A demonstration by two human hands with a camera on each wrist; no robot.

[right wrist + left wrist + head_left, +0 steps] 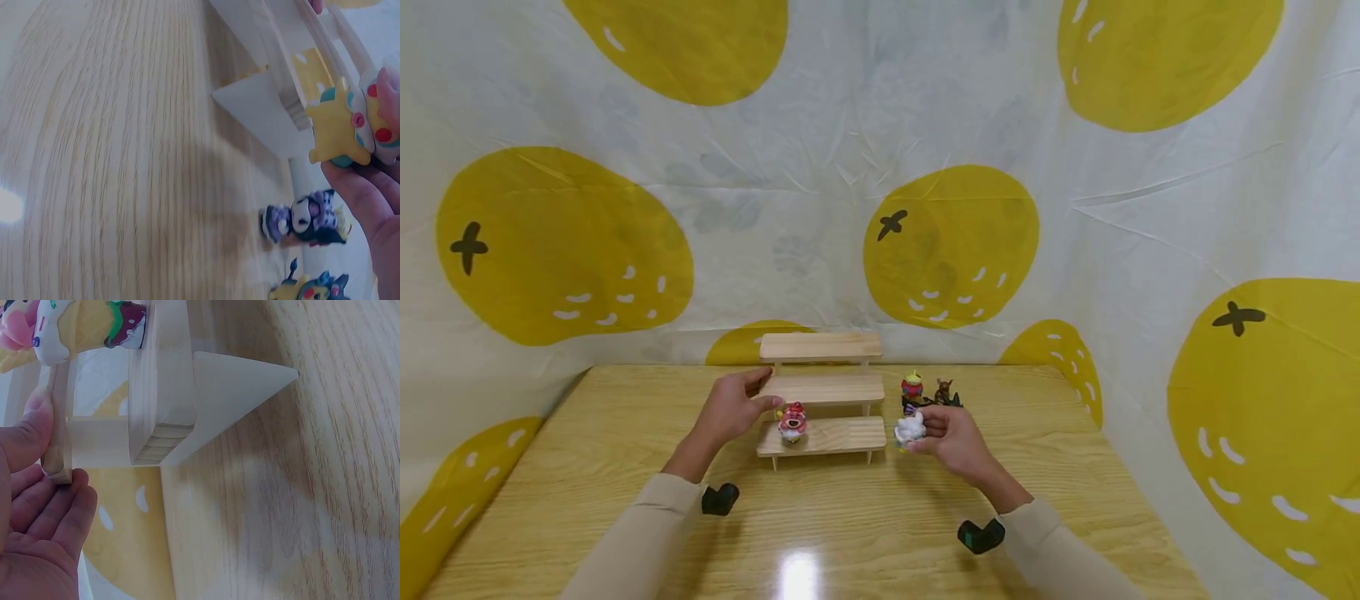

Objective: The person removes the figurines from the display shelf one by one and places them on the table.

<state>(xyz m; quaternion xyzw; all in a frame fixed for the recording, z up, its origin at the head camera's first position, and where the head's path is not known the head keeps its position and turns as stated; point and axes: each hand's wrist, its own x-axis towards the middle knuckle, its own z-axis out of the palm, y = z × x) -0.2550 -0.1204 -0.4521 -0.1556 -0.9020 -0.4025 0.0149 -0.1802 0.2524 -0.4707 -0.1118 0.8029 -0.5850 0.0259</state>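
A three-tier wooden display stand (pixel 842 433) is on the table. My left hand (pixel 730 407) grips the left end of its middle shelf, thumb on top and fingertips beneath, as the left wrist view shows. A pink and white figurine (pixel 792 422) stands on the left part of the bottom shelf, near that hand. Just right of the stand, my right hand (pixel 957 442) holds a figurine (pixel 909 429) that looks white from behind. The right wrist view shows a yellow star-shaped part (pixel 340 128) and red-cheeked face on it; the thumb is out of sight there.
Behind my right hand stand a red figurine with a yellow-green top (pixel 912 385) and a brown figurine (pixel 944 389). A purple and black figurine (pixel 306 217) and a yellow one with blue parts (pixel 309 291) show nearby. A fruit-patterned curtain (pixel 820 258) borders the table (pixel 647 417).
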